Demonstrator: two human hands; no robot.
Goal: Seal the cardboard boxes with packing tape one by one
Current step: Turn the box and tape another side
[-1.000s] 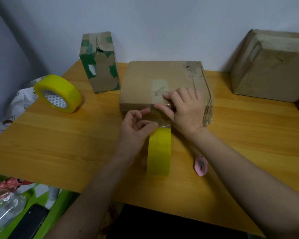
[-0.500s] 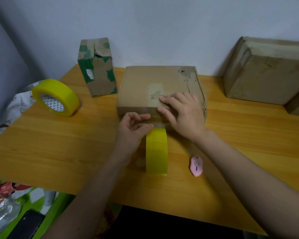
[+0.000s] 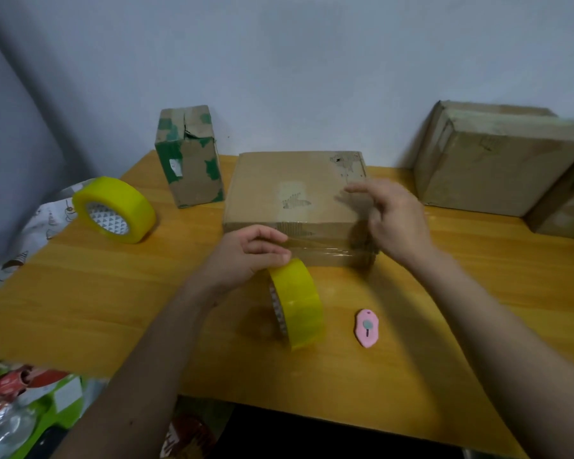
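Note:
A flat brown cardboard box (image 3: 292, 183) lies in the middle of the wooden table (image 3: 80, 303). A strip of clear tape (image 3: 325, 248) runs along its near side. A yellow tape roll (image 3: 297, 303) stands on edge just in front of the box. My left hand (image 3: 246, 256) pinches the tape where it leaves the roll, at the box's near face. My right hand (image 3: 393, 220) is lifted above the box's right near corner, fingers spread and blurred, holding nothing.
A second yellow tape roll (image 3: 113, 208) lies at the left. A small upright box with green patches (image 3: 189, 157) stands behind it. Larger boxes (image 3: 491, 160) sit at the back right. A pink cutter (image 3: 367, 327) lies right of the near roll.
My right hand has lifted off the box top and moved right. My left hand now pinches the tape at the roll. The camera has tilted up.

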